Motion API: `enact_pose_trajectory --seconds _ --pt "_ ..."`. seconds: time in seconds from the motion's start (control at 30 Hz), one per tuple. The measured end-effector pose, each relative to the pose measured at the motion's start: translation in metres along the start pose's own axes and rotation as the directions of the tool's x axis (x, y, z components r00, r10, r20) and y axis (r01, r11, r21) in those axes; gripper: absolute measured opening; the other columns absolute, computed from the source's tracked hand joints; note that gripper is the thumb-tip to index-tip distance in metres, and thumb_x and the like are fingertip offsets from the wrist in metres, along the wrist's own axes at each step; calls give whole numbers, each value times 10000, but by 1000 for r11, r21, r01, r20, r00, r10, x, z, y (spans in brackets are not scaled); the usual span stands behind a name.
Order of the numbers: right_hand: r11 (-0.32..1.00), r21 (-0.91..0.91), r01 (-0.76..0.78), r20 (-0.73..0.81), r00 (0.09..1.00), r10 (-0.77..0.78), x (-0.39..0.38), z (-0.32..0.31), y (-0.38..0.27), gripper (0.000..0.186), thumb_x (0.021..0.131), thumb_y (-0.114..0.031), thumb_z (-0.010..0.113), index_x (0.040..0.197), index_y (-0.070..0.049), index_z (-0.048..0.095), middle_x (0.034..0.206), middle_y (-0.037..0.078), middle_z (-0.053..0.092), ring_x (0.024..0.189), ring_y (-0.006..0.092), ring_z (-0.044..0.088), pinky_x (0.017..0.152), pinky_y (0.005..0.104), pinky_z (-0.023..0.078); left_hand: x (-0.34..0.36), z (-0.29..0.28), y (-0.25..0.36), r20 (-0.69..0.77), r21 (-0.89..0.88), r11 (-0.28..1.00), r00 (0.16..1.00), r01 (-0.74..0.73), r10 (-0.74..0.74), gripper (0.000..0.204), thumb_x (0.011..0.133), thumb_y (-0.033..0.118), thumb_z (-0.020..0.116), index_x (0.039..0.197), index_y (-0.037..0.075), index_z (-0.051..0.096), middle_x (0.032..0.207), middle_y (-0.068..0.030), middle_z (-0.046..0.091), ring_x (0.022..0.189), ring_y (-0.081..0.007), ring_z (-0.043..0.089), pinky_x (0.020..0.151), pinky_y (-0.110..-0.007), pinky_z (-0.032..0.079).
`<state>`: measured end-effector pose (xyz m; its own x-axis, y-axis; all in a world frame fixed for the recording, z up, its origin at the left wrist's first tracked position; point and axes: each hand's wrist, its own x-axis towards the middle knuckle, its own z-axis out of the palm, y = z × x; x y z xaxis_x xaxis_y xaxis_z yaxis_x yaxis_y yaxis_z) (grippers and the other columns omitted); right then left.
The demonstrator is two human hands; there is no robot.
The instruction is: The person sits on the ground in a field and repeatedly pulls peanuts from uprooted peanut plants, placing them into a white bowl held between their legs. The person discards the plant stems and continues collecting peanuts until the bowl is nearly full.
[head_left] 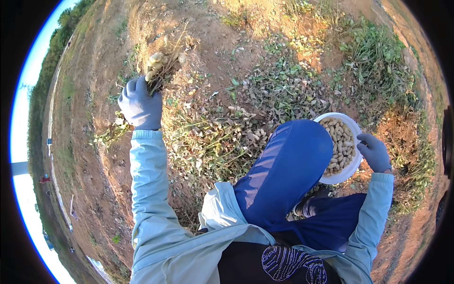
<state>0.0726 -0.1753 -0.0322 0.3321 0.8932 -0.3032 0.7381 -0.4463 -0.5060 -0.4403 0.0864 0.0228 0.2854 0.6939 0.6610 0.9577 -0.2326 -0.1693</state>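
Note:
My left hand [141,105], in a grey-blue glove, is closed round the stems of a peanut plant [164,71] held out at the far left. Pale peanut pods hang at the plant's upper end, among thin roots, and its leaves trail below the wrist. At the right, my gloved right hand [375,152] rests at the rim of a white bucket [357,163], fingertips over the edge. Many loose peanuts [339,142] lie in the bucket. Whether those fingers pinch the rim or a pod cannot be made out.
My bent knee [293,146] in blue trousers stands against the bucket's left side. Pulled plants and dry leaves [208,142] are heaped on the soil left of it. Green plants [380,57] lie at the upper right. Furrowed brown earth stretches to trees at the far left.

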Motion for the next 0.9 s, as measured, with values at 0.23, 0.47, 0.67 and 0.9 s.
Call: enact_pose_trajectory --seconds 0.23,0.47,0.67,0.9 --pt "1000 20 23 18 1000 -23 2 2 -2 298 796 -195 647 1062 -62 630 838 106 661 742 218 642 706 332 515 -14 3 4 -38 95 995 999 -25 29 330 632 141 732 945 172 634 896 -23 608 827 -256 599 732 -400 471" --pt "999 -34 30 10 1000 -30 2 1 -2 291 798 -208 641 1053 -68 641 845 118 660 743 231 646 709 341 515 52 -27 -37 -212 279 959 977 38 23 298 688 217 737 964 163 642 940 -35 628 852 -271 614 724 -421 497" --pt "996 -64 59 44 997 -56 9 2 -14 295 793 -224 643 1053 -85 639 881 113 658 763 246 644 717 347 510 -28 19 19 136 12 999 990 31 -32 356 638 185 748 967 137 622 941 -64 613 827 -285 621 710 -420 503" --pt "996 -69 54 46 998 -51 3 5 -6 286 795 -228 643 1046 -91 641 902 99 655 761 243 643 714 353 508 -151 57 83 952 -94 962 305 258 11 817 682 447 757 1368 199 388 1379 -101 437 1248 -298 445 1054 -455 311"
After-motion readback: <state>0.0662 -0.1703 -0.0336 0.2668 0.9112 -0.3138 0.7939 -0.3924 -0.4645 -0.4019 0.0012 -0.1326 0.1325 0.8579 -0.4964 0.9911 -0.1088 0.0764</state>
